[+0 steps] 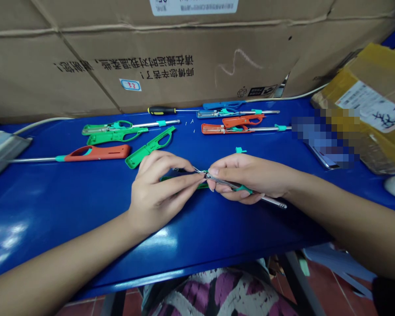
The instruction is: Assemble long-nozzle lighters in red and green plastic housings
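My right hand (250,175) is closed around the metal tube (273,202) of a lighter, which slants down to the right and has a teal collar (243,189). At the tube's inner end, the fingertips of my left hand (161,193) pinch a thin wire (200,170). Behind the fingers, partly hidden, lies a green lighter shell piece (202,186) on the table. Another green shell half (150,147) rests just beyond my left hand. A small teal plastic part (240,150) lies beyond my right hand.
On the blue table (85,210) are opened green (115,131), orange (217,128) and blue (213,113) lighters, a closed red-orange lighter (102,152) and a screwdriver (161,110). A large carton (95,79) stands behind. A phone (319,151) and a taped box (358,136) sit right.
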The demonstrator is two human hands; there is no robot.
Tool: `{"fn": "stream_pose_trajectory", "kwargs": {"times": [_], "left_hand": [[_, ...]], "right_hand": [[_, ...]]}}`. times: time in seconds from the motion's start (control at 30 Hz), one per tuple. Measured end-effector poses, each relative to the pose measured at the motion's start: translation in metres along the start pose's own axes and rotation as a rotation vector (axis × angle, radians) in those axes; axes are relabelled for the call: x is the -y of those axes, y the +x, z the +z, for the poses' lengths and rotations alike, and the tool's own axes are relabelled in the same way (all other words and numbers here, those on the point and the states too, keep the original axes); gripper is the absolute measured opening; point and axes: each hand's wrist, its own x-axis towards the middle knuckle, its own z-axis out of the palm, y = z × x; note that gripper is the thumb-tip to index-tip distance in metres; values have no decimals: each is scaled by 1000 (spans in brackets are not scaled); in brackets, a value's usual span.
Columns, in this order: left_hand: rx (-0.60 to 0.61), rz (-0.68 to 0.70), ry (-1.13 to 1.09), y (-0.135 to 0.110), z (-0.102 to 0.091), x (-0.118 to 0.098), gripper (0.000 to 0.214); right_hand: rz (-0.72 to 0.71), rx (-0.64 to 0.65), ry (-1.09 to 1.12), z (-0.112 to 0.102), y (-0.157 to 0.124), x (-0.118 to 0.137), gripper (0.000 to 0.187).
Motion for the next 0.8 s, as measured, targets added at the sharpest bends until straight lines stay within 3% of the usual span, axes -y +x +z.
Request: {"fn": "stream_pose_trajectory", "kwargs": {"times": [0.23,0.5,0.63,0.8], "left_hand": [[9,206,147,0,-6,2,22],[13,157,167,0,-6,2,23],[44,134,141,1,-8,3,23],[143,44,29,4,-16,17,23]], "right_hand": [[10,55,47,1,-2,2,29],[20,35,20,2,-2,1,27],[9,-27,-221,-2,-6,5,26],[-24,-127,-765,-17,-14,18,29]]}}
